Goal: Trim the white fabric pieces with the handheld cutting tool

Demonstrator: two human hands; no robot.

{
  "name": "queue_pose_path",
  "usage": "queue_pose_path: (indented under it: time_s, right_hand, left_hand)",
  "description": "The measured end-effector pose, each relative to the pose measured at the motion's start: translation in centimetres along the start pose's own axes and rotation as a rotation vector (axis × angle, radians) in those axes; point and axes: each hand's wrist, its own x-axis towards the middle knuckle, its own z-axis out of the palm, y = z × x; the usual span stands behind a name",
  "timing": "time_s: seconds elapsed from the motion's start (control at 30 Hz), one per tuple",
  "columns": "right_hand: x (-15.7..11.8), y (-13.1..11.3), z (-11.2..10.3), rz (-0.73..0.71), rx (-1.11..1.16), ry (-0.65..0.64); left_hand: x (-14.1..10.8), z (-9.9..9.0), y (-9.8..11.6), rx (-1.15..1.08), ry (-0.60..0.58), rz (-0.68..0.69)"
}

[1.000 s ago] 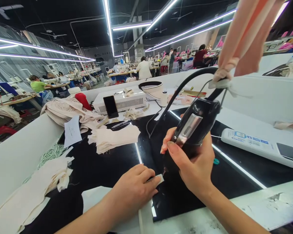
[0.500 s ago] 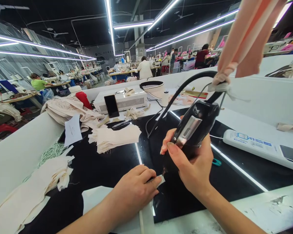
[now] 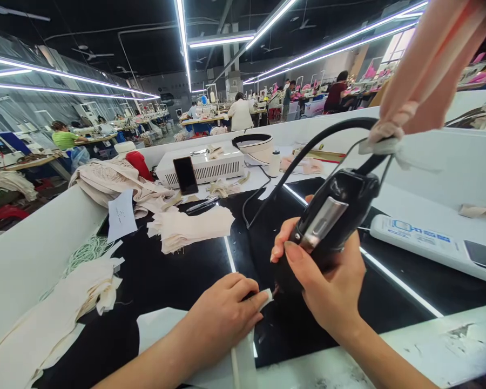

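Note:
My right hand (image 3: 332,286) is wrapped round a black corded power tool (image 3: 328,213) with a silver plate on its side, tilted with its narrow lower end down. That end is dark and blurred, just right of my left fingertips. My left hand (image 3: 227,308) rests low on the black work surface (image 3: 146,292), its fingers closed on a narrow white strip (image 3: 269,296) whose end pokes out past them. A pale sheet (image 3: 157,327) lies under my left wrist. The tool's cord is tied to a hanging pink cloth (image 3: 421,81).
A stack of cream fabric pieces (image 3: 198,229) lies ahead, with another stack (image 3: 56,319) at left. Behind stand a phone (image 3: 185,175), a vented white box (image 3: 202,165) and a small white bottle (image 3: 274,163). A white power strip (image 3: 421,243) lies at right. Several people work farther back.
My right hand and the power tool have moved a little right, away from the strip's end, and the hanging cloth swung right with them. My left hand has stayed nearly still.

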Motion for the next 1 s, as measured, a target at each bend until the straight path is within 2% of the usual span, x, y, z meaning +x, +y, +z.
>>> queue_pose_path:
  time_s: [0.23, 0.43, 0.57, 0.8, 1.0]
  right_hand:
    - [0.1, -0.2, 0.0, -0.011, -0.026, -0.001]
    - [-0.3, -0.6, -0.3, -0.012, -0.016, 0.004]
    - [-0.4, -0.7, -0.3, 0.003, 0.028, 0.007]
    - [0.0, -0.9, -0.7, 0.022, 0.059, -0.002]
    - [0.5, -1.0, 0.1, 0.022, 0.054, 0.002]
  left_hand:
    - [-0.2, -0.7, 0.1, -0.046, 0.034, 0.009]
    - [-1.6, -1.4, 0.3, -0.036, 0.046, 0.012]
    - [-2.5, -1.1, 0.5, -0.046, 0.061, -0.008]
    - [-2.5, -0.5, 0.9, -0.113, 0.094, -0.051]
    - [-2.4, 0.3, 1.0, -0.09, 0.124, -0.043]
